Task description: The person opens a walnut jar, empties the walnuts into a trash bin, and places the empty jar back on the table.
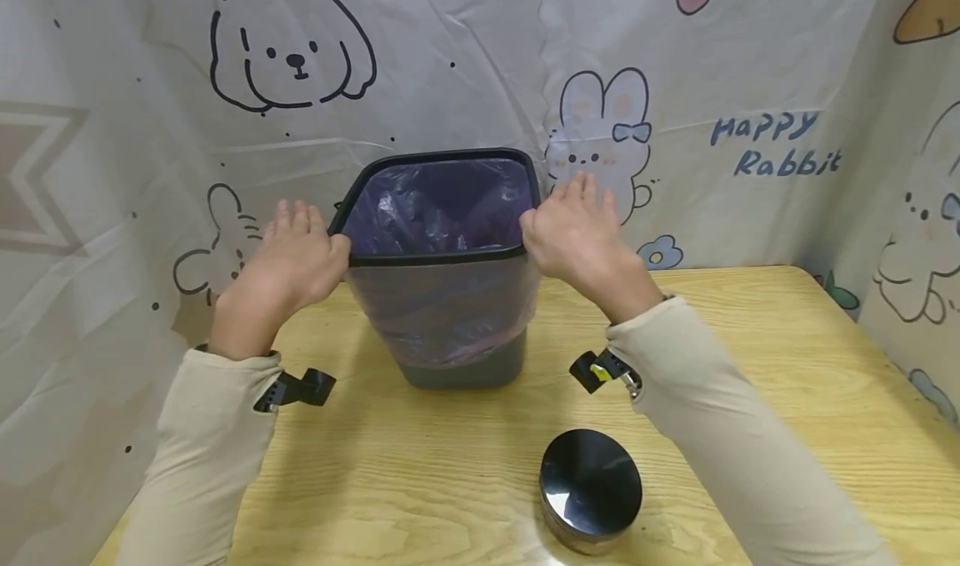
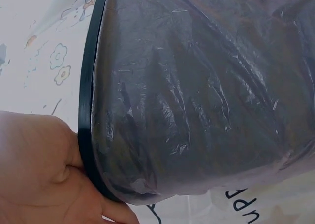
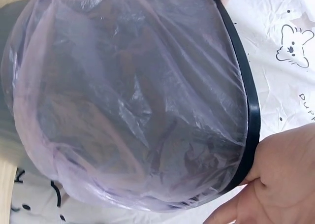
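A grey trash can (image 1: 465, 376) stands on the table with a black rim (image 1: 438, 258) around its mouth. A thin translucent purple bag (image 1: 450, 316) lines it and hangs over the outside, leaving the can's base bare. At the rim's front left corner, my left hand (image 1: 296, 257) pinches the rim, its other fingers stretched outward. My right hand (image 1: 573, 228) does likewise at the front right corner. In both wrist views the thumbs meet the rim (image 2: 86, 101) and the bag (image 3: 133, 101) lies loosely wrinkled against the can; the thumb tips are hidden.
A round container with a glossy black lid (image 1: 591, 483) stands on the wooden table (image 1: 420, 483), nearer to me and right of the can. Behind the can hangs a white cloth (image 1: 465, 66) printed with cartoon animals, which also runs along both sides.
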`<control>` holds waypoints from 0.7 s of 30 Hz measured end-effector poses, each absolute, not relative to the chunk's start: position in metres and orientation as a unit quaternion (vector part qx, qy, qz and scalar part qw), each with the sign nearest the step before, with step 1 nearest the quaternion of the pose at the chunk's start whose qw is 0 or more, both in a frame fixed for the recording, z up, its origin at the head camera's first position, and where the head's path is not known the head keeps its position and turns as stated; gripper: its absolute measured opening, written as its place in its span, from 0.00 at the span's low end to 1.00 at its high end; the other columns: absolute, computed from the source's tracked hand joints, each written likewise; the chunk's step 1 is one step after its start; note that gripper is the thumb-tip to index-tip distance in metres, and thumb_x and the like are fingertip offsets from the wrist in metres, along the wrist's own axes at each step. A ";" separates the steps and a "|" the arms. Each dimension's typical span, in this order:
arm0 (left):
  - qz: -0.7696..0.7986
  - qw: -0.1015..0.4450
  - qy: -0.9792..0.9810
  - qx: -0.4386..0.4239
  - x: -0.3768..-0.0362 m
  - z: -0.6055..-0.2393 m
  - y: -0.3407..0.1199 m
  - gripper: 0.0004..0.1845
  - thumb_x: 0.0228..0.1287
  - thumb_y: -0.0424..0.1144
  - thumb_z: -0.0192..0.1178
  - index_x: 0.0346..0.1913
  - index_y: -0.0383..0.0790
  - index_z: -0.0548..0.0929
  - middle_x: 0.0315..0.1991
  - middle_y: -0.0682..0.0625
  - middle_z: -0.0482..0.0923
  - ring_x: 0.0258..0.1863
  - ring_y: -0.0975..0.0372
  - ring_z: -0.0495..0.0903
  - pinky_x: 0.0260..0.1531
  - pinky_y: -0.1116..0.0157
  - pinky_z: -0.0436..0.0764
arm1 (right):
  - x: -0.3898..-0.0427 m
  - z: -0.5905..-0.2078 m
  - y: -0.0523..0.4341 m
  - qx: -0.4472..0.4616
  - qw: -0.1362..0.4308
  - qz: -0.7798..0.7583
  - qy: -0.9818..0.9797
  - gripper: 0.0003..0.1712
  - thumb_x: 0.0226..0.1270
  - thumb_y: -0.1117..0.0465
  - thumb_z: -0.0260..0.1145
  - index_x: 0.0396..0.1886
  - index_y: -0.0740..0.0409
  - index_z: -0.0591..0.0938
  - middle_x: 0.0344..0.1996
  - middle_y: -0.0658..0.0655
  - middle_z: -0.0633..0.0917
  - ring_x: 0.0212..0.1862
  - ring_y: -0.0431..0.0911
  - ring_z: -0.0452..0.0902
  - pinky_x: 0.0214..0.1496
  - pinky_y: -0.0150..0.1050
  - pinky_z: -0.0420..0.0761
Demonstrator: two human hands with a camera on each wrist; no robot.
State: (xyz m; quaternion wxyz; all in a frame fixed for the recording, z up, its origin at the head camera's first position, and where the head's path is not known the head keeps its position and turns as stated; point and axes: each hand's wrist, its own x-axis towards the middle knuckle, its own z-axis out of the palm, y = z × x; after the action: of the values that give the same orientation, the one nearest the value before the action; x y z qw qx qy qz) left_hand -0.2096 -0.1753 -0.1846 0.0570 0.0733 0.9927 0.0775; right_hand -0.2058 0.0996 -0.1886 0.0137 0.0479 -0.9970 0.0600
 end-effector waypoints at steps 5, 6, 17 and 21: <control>0.080 0.057 0.992 0.078 -0.208 -0.181 -0.169 0.37 0.73 0.47 0.21 0.68 0.16 0.31 0.70 0.23 0.22 0.69 0.35 0.21 0.69 0.43 0.30 | -0.202 -0.186 0.107 0.051 0.019 0.033 -0.998 0.38 0.76 0.53 0.30 0.69 0.83 0.50 0.71 0.80 0.44 0.73 0.69 0.37 0.73 0.61 0.42; 0.083 0.057 0.992 0.078 -0.208 -0.181 -0.168 0.37 0.73 0.47 0.21 0.68 0.16 0.31 0.70 0.24 0.22 0.69 0.35 0.21 0.69 0.43 0.30 | -0.201 -0.186 0.109 0.052 0.021 0.031 -0.998 0.38 0.76 0.53 0.30 0.69 0.83 0.49 0.71 0.80 0.44 0.73 0.69 0.36 0.73 0.62 0.42; 0.080 0.034 0.994 0.072 -0.209 -0.187 -0.155 0.38 0.74 0.50 0.23 0.70 0.19 0.31 0.71 0.26 0.23 0.71 0.38 0.22 0.70 0.45 0.30 | -0.201 -0.187 0.126 0.029 0.019 0.084 -0.996 0.41 0.73 0.50 0.31 0.70 0.81 0.44 0.71 0.78 0.38 0.73 0.68 0.32 0.73 0.61 0.36; 0.080 0.034 0.994 0.071 -0.208 -0.188 -0.148 0.39 0.74 0.51 0.23 0.70 0.19 0.32 0.72 0.26 0.25 0.71 0.38 0.24 0.71 0.46 0.31 | -0.201 -0.190 0.134 0.028 0.019 0.095 -0.995 0.42 0.72 0.49 0.30 0.70 0.81 0.44 0.71 0.78 0.37 0.73 0.68 0.31 0.73 0.62 0.35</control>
State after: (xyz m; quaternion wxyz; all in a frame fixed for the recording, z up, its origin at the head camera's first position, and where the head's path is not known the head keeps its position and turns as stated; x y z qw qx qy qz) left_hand -0.2084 -0.1484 -0.1880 0.0336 0.0711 0.9937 0.0802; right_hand -0.2005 0.1345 -0.1896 0.0190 0.0275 -0.9949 0.0947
